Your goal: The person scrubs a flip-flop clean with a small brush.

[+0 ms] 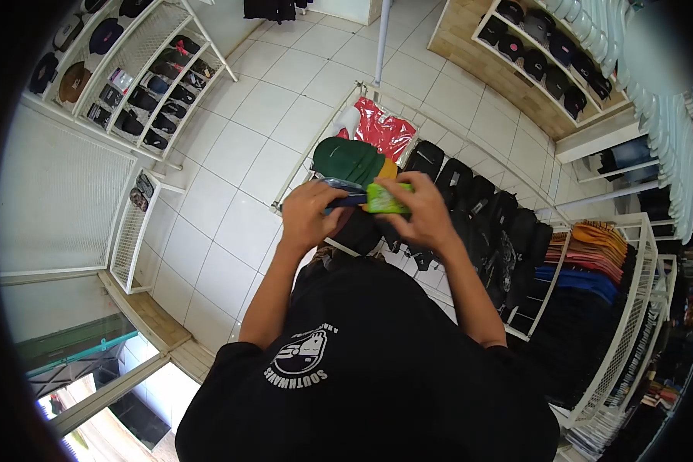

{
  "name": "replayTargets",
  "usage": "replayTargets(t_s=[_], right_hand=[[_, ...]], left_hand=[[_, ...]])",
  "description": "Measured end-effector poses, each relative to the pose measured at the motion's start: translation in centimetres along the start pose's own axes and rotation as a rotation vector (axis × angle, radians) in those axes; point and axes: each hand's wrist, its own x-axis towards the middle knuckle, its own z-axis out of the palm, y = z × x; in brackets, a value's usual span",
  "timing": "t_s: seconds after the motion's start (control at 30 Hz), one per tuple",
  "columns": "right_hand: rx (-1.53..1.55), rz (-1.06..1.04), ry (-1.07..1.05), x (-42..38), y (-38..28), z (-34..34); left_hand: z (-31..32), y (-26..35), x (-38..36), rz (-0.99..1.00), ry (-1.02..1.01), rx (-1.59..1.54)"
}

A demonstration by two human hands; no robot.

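In the head view my left hand [309,214] has its fingers wrapped round the left part of a dark blue item [349,200]. A bright green item [386,199] sits at the right end of the blue one, and my right hand [422,214] pinches it between thumb and fingers. The two items touch or overlap; how they join is hidden. Just beyond my hands lie dark green caps [346,160] with a yellow edge beside them. A red garment in clear plastic [383,131] lies farther out.
Black bags [481,208] hang or lie in a row on the white rack to the right. Folded clothes [589,254] are stacked beyond them. Cap shelves [150,85] stand at the upper left. White floor tiles [223,192] show on the left.
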Motion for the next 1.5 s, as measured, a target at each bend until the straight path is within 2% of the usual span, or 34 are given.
replayTargets(t_s=[0.07, 0.1, 0.13, 0.2, 0.23, 0.27, 0.33, 0.37, 0.4, 0.47, 0.6, 0.67, 0.7, 0.77, 0.8, 0.87, 0.93, 1.0, 1.03, 1.1, 1.13, 1.23, 1.3, 1.37, 1.4, 1.43, 1.5], right_hand=[[0.107, 0.151, 0.075, -1.4, 2.2, -1.4], [0.082, 0.246, 0.035, -2.0, 2.6, -2.4], [0.083, 0.240, 0.029, -2.5, 3.5, -2.9], [-0.112, 0.331, 0.019, -3.4, 5.5, -2.9], [0.039, 0.400, 0.107, -3.7, 5.7, -2.5], [0.038, 0.395, 0.107, -3.7, 6.1, -1.7], [0.905, 0.460, 0.410, -3.9, 6.0, 0.0], [0.861, 0.439, 0.355, -3.5, 4.6, -0.2], [0.802, 0.297, 0.344, -3.0, 3.0, -0.2], [1.014, 0.324, 0.310, -2.2, 1.6, 0.5], [0.987, 0.303, 0.281, -2.0, 1.1, 0.3], [0.926, 0.269, 0.268, -1.4, -0.3, -0.5], [0.927, 0.270, 0.265, -1.3, -0.6, -0.6], [0.833, 0.308, 0.152, -0.9, -1.2, -0.8], [0.834, 0.305, 0.146, -0.6, -1.7, -0.9], [0.701, 0.294, 0.108, 0.1, -2.6, -1.3], [0.681, 0.212, 0.153, 0.3, -2.6, -1.5], [0.607, 0.086, 0.197, 1.0, -3.9, -2.0], [0.536, 0.061, 0.249, 0.9, -4.0, -1.5], [0.443, 0.065, 0.262, -0.2, -2.5, 0.5], [0.351, 0.067, 0.267, -1.0, -1.5, 1.7], [0.290, 0.143, 0.209, -1.7, -0.4, 2.1], [0.260, 0.189, 0.192, -0.9, -0.8, 1.7], [0.280, 0.035, 0.249, 1.8, -4.3, 0.6], [0.278, 0.046, 0.251, 2.1, -5.1, 0.6], [0.246, 0.074, 0.270, 2.5, -5.7, 0.6], [0.194, 0.081, 0.288, 1.8, -5.0, 1.5]], left_hand=[[-0.4, -1.0, -0.7, -0.074, 0.059, -0.096], [-0.6, -1.0, -0.8, -0.073, 0.063, -0.103], [-0.5, -1.1, -1.0, -0.080, 0.067, -0.102], [0.0, -1.5, -1.3, -0.256, 0.099, -0.319], [0.2, -1.5, -1.3, -0.254, 0.103, -0.317], [0.6, -1.4, -1.3, -0.300, 0.133, -0.414], [1.5, -1.6, -1.8, -0.345, 0.153, -0.512], [2.3, -1.8, -2.1, -0.374, 0.096, -0.615], [2.9, -2.0, -2.2, -0.401, 0.039, -0.719], [3.1, -0.9, -1.8, -0.327, 0.090, -0.736], [2.8, 0.0, -1.8, -0.350, 0.034, -0.652], [1.2, 2.7, -0.3, -0.189, 0.276, -0.481], [0.9, 3.4, 0.0, -0.192, 0.277, -0.480], [0.6, 3.9, 0.6, 0.045, 0.189, -0.553], [0.8, 3.5, 0.3, 0.041, 0.194, -0.551], [1.1, 2.5, -0.2, -0.121, -0.192, -0.877], [1.7, 2.4, -0.3, -0.133, -0.197, -0.902], [2.6, 2.7, -0.8, -0.112, -0.078, -0.985], [2.4, 2.6, -1.2, -0.116, -0.085, -0.988], [1.4, 1.6, -0.8, -0.434, 0.069, -1.372], [1.1, 1.5, -0.4, -0.345, 0.138, -1.418], [1.2, -0.2, -0.8, -0.355, 0.234, -1.589], [1.3, -0.3, -0.9, -0.452, 0.259, -1.651], [2.0, 0.1, -1.0, -0.466, 0.272, -1.661], [2.3, 0.1, -0.8, -0.469, 0.294, -1.668], [2.1, -0.5, -0.3, -0.383, 0.276, -1.721], [1.3, -0.6, -0.3, -0.382, 0.326, -1.765]])
